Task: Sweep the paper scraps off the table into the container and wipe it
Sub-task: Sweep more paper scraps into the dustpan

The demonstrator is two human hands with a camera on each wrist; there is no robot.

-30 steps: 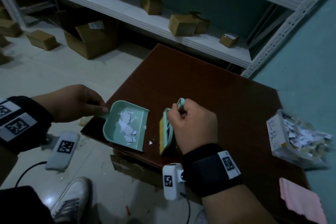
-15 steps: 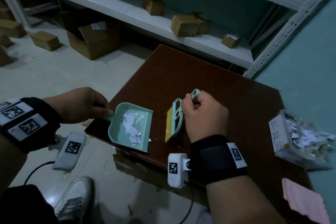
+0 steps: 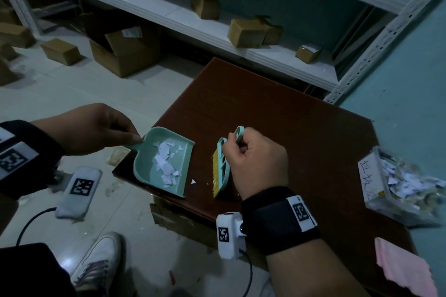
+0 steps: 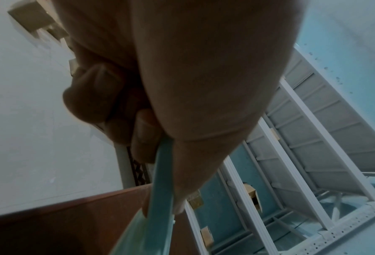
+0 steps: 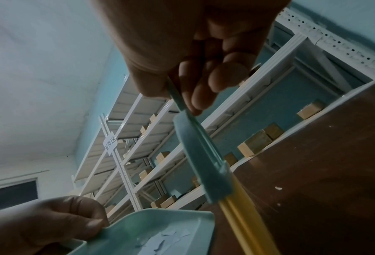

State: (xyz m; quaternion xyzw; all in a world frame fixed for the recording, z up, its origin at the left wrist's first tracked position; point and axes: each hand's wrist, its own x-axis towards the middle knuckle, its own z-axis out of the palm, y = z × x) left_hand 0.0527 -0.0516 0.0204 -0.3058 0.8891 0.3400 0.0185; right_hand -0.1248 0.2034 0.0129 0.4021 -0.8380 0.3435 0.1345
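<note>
My left hand [image 3: 96,128] pinches the handle of a mint-green dustpan [image 3: 149,171] that lies on the near left corner of the brown table [image 3: 277,116]. Several white paper scraps [image 3: 166,161] lie in the pan. One small scrap [image 3: 193,181] lies on the table between the pan's lip and the brush. My right hand [image 3: 255,164] grips the handle of a mint-green brush [image 3: 223,169] whose yellow bristles [image 3: 215,176] touch the table just right of the pan. In the right wrist view the brush [image 5: 202,162] slants down beside the dustpan [image 5: 160,229].
A clear container [image 3: 395,181] full of paper scraps stands at the table's right edge. A pink cloth [image 3: 405,270] lies at the near right corner. White shelving [image 3: 217,31] with cardboard boxes runs behind the table. My shoe [image 3: 96,265] and a cable lie on the floor below.
The brush has come back down toward the near edge after lifting away half a second ago. A small scrap again lies in front of the pan's lip.
</note>
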